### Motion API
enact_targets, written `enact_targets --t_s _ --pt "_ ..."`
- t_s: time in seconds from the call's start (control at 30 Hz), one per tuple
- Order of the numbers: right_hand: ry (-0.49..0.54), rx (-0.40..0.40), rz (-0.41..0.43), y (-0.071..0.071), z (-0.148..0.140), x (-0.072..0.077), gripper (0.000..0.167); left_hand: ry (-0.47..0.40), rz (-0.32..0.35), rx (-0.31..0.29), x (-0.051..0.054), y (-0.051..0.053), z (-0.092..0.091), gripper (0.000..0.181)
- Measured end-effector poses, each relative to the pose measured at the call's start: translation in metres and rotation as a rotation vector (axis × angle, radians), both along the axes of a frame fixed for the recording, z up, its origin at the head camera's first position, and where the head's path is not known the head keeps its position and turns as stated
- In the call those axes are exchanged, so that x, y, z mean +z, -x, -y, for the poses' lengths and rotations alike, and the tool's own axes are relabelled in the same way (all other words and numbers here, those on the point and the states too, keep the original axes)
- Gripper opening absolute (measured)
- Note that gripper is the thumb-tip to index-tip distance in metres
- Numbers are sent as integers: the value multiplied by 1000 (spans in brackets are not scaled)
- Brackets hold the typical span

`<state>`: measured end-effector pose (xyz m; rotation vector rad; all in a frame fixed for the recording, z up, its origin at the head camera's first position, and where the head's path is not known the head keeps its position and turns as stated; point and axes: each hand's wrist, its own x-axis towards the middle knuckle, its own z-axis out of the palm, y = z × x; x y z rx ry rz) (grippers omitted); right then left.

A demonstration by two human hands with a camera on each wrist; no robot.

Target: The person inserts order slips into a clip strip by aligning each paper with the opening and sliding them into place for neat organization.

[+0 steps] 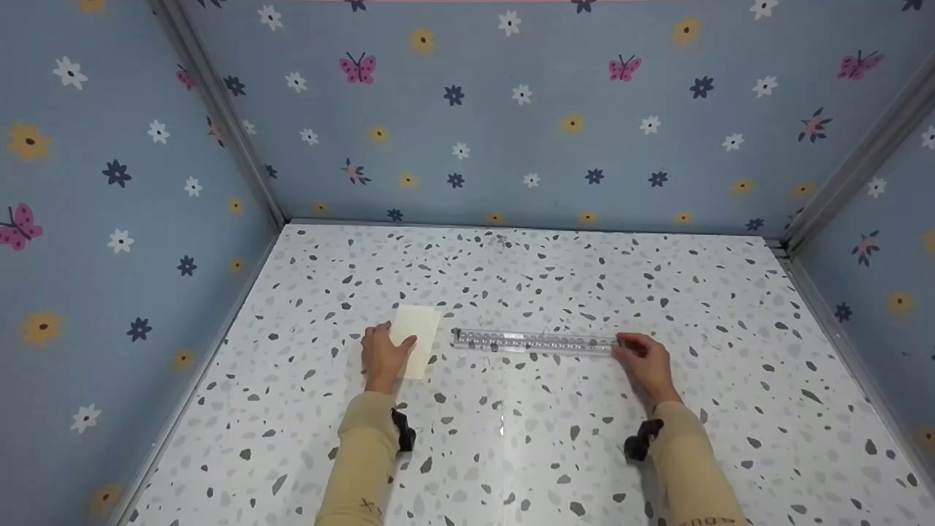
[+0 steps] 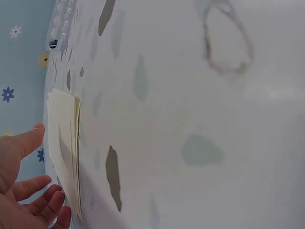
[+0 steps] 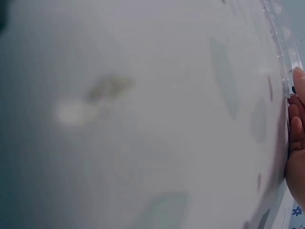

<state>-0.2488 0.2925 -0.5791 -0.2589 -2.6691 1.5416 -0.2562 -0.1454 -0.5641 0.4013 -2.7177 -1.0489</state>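
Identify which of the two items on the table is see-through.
The long plastic strip at the right hand; the cream paper by the left hand is opaque.

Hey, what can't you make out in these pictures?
Head: details inside the clear plastic case, too small.
Head: the cream paper's left edge, partly behind the left hand.
Left wrist: the case's other end, cut off by the top edge.
Right wrist: part of the right hand, cut by the right edge.

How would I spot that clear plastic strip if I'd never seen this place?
On the speckled white table, find the right hand. The clear plastic strip, pinched at one end there, stretches toward the left hand. Unlike the opaque cream paper by that left hand, it is long, narrow and see-through.
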Motion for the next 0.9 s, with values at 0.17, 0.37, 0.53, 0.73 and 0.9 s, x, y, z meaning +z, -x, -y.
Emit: enact_targets --t_s 0.17,0.37,0.53,0.73,0.9 --pt "10 -15 -10 0 1 -1 34 -19 -8 16 -2 1 -1 60" --pt "2 -19 -5 0 0 -3 34 -51 13 36 -4 1 -2 62" --pt "10 -18 -2 1 1 -3 34 -59 31 56 -5 3 -1 62" --pt "25 -25 2 0 1 -1 33 -25 64 63 -3 4 -1 62" --pt "14 -27 -5 1 0 -3 33 -7 101 65 0 7 -1 62"
